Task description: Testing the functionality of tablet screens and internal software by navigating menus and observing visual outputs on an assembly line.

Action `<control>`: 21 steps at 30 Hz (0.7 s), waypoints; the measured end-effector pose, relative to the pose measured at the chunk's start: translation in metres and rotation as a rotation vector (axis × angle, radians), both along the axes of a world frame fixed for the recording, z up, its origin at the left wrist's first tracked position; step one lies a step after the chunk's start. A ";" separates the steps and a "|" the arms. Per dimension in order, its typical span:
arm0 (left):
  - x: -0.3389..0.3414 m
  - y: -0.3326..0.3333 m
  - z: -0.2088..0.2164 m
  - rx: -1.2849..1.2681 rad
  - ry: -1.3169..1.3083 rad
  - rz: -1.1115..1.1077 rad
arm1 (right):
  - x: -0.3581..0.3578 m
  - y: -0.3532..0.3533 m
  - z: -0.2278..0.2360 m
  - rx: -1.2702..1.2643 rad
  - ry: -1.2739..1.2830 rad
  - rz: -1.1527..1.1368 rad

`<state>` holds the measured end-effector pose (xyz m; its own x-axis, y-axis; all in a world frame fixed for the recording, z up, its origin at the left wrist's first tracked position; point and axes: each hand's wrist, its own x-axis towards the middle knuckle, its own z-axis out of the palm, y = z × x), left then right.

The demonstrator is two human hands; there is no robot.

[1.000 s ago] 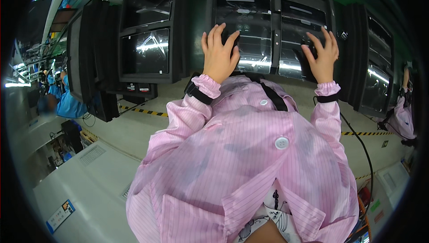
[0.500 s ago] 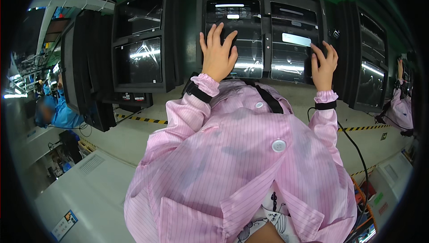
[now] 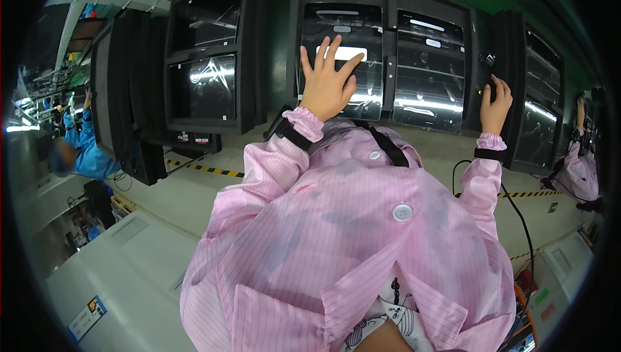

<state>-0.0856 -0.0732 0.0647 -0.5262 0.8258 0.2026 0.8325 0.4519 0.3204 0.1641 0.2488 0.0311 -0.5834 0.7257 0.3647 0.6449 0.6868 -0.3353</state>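
Note:
Two dark tablets lie side by side in a black foam tray in front of me. My left hand [image 3: 326,87], fingers spread, is over the left tablet [image 3: 370,25], whose lit screen shows a white box near the fingertips. Whether the fingers touch the glass I cannot tell. The right tablet [image 3: 427,74] shows a small pale bar and button near its top, with glare across its lower part. To the right of the tray [image 3: 389,54], my right hand [image 3: 495,107] is open with loosely bent fingers, holding nothing visible, just below a small dark object [image 3: 490,59] on the green surface.
Left and right stand more black trays [image 3: 249,61] [image 3: 511,80] with film-covered tablets. A black cable [image 3: 517,213] hangs by my right sleeve. Workers in blue [image 3: 90,148] and pink [image 3: 577,171] are at the sides. Yellow-black tape [image 3: 207,167] marks the floor.
My right hand has moved right, off the right tablet's edge. A white box now shows on the left tablet, while the one on the right tablet is gone. My left hand remains over its tablet.

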 end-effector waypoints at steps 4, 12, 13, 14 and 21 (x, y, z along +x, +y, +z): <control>-0.001 -0.004 0.014 0.071 -0.020 0.060 | 0.005 0.045 -0.033 0.021 -0.073 0.012; -0.001 -0.040 0.010 0.019 -0.055 0.196 | -0.042 0.070 -0.051 0.246 -0.422 -0.210; -0.002 -0.044 0.010 0.039 -0.078 0.206 | -0.042 0.075 -0.054 0.263 -0.394 -0.228; 0.002 -0.052 0.011 0.008 -0.114 0.203 | -0.038 0.071 -0.060 0.294 -0.386 -0.232; 0.009 -0.063 0.017 -0.106 -0.168 0.188 | -0.020 0.061 -0.021 -0.002 -0.085 0.020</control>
